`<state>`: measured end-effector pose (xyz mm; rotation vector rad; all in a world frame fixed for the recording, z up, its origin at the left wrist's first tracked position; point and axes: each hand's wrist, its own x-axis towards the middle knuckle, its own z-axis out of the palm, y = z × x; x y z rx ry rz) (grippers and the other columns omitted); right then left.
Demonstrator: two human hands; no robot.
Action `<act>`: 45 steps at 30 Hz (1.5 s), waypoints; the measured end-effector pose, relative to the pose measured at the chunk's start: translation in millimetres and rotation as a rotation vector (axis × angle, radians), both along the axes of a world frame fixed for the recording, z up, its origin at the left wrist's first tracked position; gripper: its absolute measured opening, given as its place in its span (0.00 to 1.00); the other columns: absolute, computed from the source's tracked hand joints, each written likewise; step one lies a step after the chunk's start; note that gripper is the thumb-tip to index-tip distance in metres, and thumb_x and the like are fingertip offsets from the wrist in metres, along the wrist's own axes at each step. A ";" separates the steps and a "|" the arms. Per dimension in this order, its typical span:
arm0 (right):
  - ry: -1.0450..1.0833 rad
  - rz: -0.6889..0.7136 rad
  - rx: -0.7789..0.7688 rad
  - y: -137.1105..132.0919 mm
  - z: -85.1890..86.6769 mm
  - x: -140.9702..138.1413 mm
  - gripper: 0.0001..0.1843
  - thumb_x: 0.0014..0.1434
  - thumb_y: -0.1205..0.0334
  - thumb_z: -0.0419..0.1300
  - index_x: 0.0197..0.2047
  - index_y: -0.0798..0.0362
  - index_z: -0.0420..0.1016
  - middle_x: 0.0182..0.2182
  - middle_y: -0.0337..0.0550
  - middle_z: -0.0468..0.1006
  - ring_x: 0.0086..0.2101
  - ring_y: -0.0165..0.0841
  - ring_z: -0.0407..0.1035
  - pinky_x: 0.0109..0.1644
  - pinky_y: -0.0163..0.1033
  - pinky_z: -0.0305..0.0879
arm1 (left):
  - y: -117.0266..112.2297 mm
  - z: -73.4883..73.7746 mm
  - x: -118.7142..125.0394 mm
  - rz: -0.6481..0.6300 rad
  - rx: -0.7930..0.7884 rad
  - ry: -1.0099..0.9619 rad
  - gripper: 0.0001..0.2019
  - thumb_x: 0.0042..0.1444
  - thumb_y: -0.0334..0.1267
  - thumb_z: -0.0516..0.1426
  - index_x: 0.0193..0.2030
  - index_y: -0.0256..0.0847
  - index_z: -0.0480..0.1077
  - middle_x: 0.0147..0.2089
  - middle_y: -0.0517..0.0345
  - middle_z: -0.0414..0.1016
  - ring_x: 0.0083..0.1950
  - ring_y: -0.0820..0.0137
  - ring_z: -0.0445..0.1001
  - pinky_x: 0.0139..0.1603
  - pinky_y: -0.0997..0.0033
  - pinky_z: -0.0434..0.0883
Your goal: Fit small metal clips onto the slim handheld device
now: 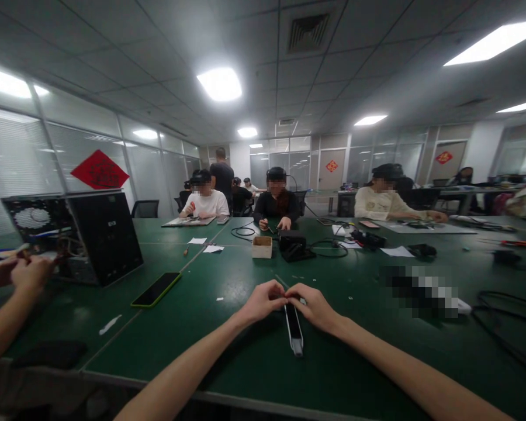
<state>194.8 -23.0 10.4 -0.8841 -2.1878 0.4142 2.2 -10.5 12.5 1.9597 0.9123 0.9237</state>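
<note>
My left hand [263, 301] and my right hand [313, 305] meet over the green table [228, 356], fingers curled and pinched together at the far end of a slim black and silver device [294, 327]. The device lies flat on the table and points toward me. Both hands touch its top end; what the fingertips pinch there is too small to make out.
A phone in a green case [156, 289] lies to the left. An open computer case [76, 237] stands at far left, with another person's hands [24, 272] at it. A small cardboard box [262, 247], black cables [504, 327] and seated co-workers lie beyond.
</note>
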 end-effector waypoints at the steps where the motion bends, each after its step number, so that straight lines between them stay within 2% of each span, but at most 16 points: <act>1: 0.015 -0.009 -0.002 -0.2 -0.1 -0.9 0.09 0.61 0.60 0.53 0.40 0.53 0.72 0.37 0.44 0.74 0.38 0.33 0.69 0.44 0.39 0.66 | 0.4 0.3 0.1 -0.012 -0.025 -0.025 0.12 0.51 0.40 0.61 0.37 0.36 0.66 0.33 0.61 0.72 0.32 0.75 0.70 0.33 0.75 0.68; 5: 0.058 -0.079 0.002 0.5 0.9 -4.6 0.09 0.60 0.58 0.55 0.39 0.54 0.73 0.35 0.43 0.74 0.36 0.33 0.69 0.43 0.38 0.66 | 1.6 4.2 -1.8 -0.037 -0.064 -0.059 0.16 0.50 0.44 0.62 0.40 0.34 0.68 0.38 0.54 0.74 0.36 0.70 0.73 0.36 0.72 0.69; 10: 0.018 -0.221 0.040 4.8 1.9 -8.0 0.12 0.60 0.53 0.56 0.36 0.54 0.72 0.34 0.43 0.74 0.36 0.34 0.68 0.42 0.39 0.65 | 3.4 9.3 -6.7 -0.036 -0.080 0.050 0.15 0.54 0.44 0.59 0.42 0.34 0.71 0.39 0.54 0.75 0.37 0.69 0.73 0.38 0.69 0.70; 15: -0.132 -0.259 0.080 8.4 5.8 1.9 0.13 0.60 0.54 0.55 0.36 0.55 0.72 0.36 0.45 0.74 0.38 0.35 0.67 0.43 0.40 0.63 | 12.8 8.5 -16.0 0.018 0.054 0.132 0.12 0.53 0.41 0.58 0.40 0.35 0.73 0.38 0.54 0.76 0.38 0.69 0.73 0.40 0.71 0.70; 18: -0.204 -0.248 0.046 11.6 6.9 18.3 0.11 0.61 0.57 0.54 0.38 0.56 0.72 0.36 0.45 0.73 0.38 0.34 0.66 0.44 0.40 0.63 | 18.3 7.5 -25.7 0.083 0.122 0.271 0.11 0.53 0.41 0.58 0.39 0.36 0.74 0.37 0.56 0.77 0.36 0.70 0.73 0.38 0.73 0.69; 24: -0.252 -0.130 -0.072 14.5 -1.5 40.9 0.12 0.60 0.57 0.54 0.39 0.54 0.74 0.37 0.44 0.74 0.38 0.33 0.66 0.44 0.40 0.63 | 20.1 3.9 -30.7 0.065 0.099 0.426 0.10 0.52 0.41 0.59 0.37 0.39 0.76 0.35 0.59 0.78 0.34 0.71 0.74 0.37 0.75 0.68; 28: -0.239 -0.097 -0.104 15.1 -6.4 36.7 0.12 0.59 0.55 0.55 0.38 0.53 0.74 0.37 0.43 0.73 0.37 0.33 0.66 0.41 0.39 0.64 | 20.6 -0.4 -24.8 0.074 0.108 0.415 0.10 0.53 0.41 0.59 0.38 0.40 0.77 0.35 0.59 0.78 0.33 0.71 0.74 0.37 0.75 0.68; 38: -0.180 -0.134 -0.210 14.0 -10.8 31.3 0.11 0.59 0.56 0.55 0.37 0.54 0.73 0.37 0.44 0.73 0.37 0.33 0.66 0.40 0.37 0.64 | 18.5 -5.5 -23.1 0.075 0.036 0.367 0.12 0.54 0.42 0.57 0.40 0.37 0.76 0.36 0.57 0.78 0.33 0.72 0.73 0.35 0.75 0.69; 45: -0.164 -0.151 -0.221 10.1 -9.8 26.2 0.09 0.60 0.59 0.54 0.36 0.54 0.73 0.37 0.44 0.73 0.37 0.33 0.67 0.41 0.37 0.64 | 15.2 -5.3 -20.9 0.094 0.056 0.344 0.11 0.52 0.42 0.59 0.36 0.37 0.76 0.33 0.59 0.77 0.30 0.73 0.72 0.34 0.76 0.68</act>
